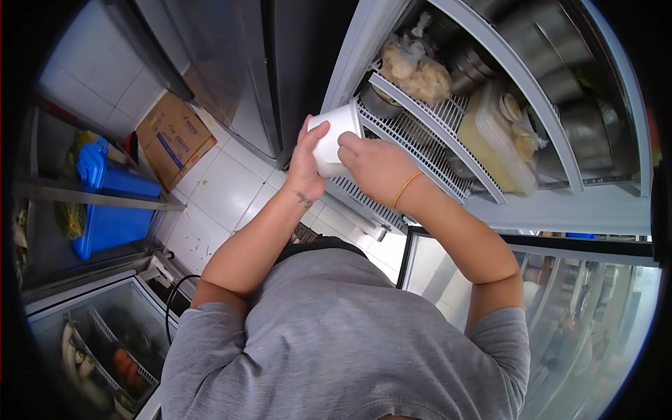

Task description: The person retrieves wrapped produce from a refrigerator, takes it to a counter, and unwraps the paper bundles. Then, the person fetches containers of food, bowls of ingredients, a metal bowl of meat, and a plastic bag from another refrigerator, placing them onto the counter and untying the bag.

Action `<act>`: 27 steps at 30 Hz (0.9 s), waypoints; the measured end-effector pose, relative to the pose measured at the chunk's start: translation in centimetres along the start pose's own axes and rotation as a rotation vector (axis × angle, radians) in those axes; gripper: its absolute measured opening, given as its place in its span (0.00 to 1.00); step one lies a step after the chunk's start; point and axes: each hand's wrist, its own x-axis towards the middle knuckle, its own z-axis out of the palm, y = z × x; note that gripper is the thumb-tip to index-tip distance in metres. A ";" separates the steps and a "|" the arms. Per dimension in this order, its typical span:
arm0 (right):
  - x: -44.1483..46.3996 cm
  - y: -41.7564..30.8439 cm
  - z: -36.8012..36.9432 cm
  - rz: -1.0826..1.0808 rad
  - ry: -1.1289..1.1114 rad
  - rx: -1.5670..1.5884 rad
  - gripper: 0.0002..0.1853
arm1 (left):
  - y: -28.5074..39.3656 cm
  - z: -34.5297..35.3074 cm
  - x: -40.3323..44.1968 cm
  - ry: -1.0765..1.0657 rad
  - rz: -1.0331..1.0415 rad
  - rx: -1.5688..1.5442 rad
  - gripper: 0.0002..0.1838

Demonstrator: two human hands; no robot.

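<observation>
A white plastic tub (334, 136) is held tilted in front of me, before the open fridge. My left hand (306, 162) wraps around its left side, thumb across the near surface. My right hand (378, 166) has its fingers curled in against the tub's right side near the rim, and a yellow-orange band circles that wrist. What is inside the tub does not show. Just beyond my right hand are the fridge's wire shelves (413, 129).
The fridge holds bagged food (416, 70), a pale plastic container (490, 133) and metal pots (581, 133). Its glass door (560, 315) stands open at my right. On the left are a cardboard box (175, 140), a blue bin (119, 171) and a glass-fronted vegetable cooler (105, 336).
</observation>
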 end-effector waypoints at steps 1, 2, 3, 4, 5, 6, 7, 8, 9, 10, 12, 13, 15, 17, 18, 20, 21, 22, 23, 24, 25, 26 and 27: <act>-0.1 -0.5 -0.2 0.057 -0.046 0.002 0.03 | -0.6 -0.4 0.3 0.012 -0.031 -0.004 0.35; -0.2 -0.9 -0.2 0.115 -0.093 0.005 0.04 | -0.7 -0.2 0.0 0.024 -0.063 -0.007 0.30; -0.1 -1.2 0.1 0.172 -0.100 -0.021 0.04 | -0.8 0.1 -0.2 0.071 -0.031 0.001 0.29; 0.1 -1.5 0.6 0.229 -0.106 -0.047 0.05 | -0.9 0.6 -0.4 0.116 0.001 0.009 0.29; 0.1 -1.6 1.0 0.288 -0.111 -0.075 0.05 | -0.9 1.0 -0.5 0.159 0.033 0.018 0.29; 0.1 -1.4 1.3 0.242 -0.080 -0.073 0.05 | -0.9 1.1 -0.4 0.149 0.039 0.015 0.28; 0.1 -1.1 1.5 0.195 -0.051 -0.070 0.05 | -0.9 1.0 -0.1 0.140 0.045 0.012 0.27; 0.1 -0.8 1.6 0.146 -0.022 -0.067 0.05 | -0.8 0.9 0.1 0.132 0.052 0.008 0.27; 0.2 -0.4 1.3 0.072 -0.047 -0.014 0.05 | -0.8 0.5 0.5 0.090 0.005 -0.013 0.27; 0.3 0.1 0.8 -0.002 -0.072 0.038 0.06 | -0.7 -0.1 1.0 0.048 -0.041 -0.033 0.27; -0.2 1.0 0.0 -0.076 -0.072 0.255 0.05 | 0.1 -0.9 0.9 -0.112 -0.161 -0.111 0.30; -0.6 1.5 -0.3 -0.076 -0.045 0.418 0.05 | 0.9 -1.4 0.7 -0.231 -0.234 -0.167 0.32; -1.7 2.5 -1.2 0.070 0.070 1.030 0.04 | 2.0 -1.3 0.2 -0.366 -0.287 -0.263 0.35; -2.9 3.9 -2.8 0.268 0.294 1.630 0.03 | 2.3 -1.0 -0.5 -0.403 -0.237 -0.363 0.34; -3.2 5.1 -2.7 0.277 0.449 1.713 0.03 | 2.6 -1.3 -0.8 -0.478 -0.285 -0.440 0.34; -3.5 5.2 -2.2 0.311 0.676 1.660 0.06 | 2.8 -1.1 -1.3 -0.466 -0.260 -0.411 0.34; -3.4 4.1 -2.1 0.331 0.737 1.526 0.07 | 2.9 -1.0 -1.3 -0.460 -0.246 -0.393 0.34; -3.2 3.5 -2.1 0.346 0.794 1.389 0.09 | 3.1 -1.1 -1.2 -0.500 -0.254 -0.424 0.34; -3.5 3.7 -1.9 0.405 0.834 1.292 0.10 | 3.1 -1.3 -1.2 -0.537 -0.263 -0.456 0.33; -4.2 4.3 -1.7 0.461 0.874 1.193 0.12 | 3.2 -1.7 -1.1 -0.575 -0.272 -0.486 0.33; -5.1 5.4 -1.3 0.514 0.915 1.093 0.14 | 3.3 -2.3 -0.9 -0.589 -0.283 -0.511 0.33; -6.3 8.6 -0.6 0.609 0.992 1.054 0.20 | 3.2 -3.3 -0.6 -0.603 -0.295 -0.538 0.33; -7.4 10.4 0.2 0.667 0.899 1.021 0.21 | 3.2 -4.0 -0.4 -0.618 -0.306 -0.567 0.33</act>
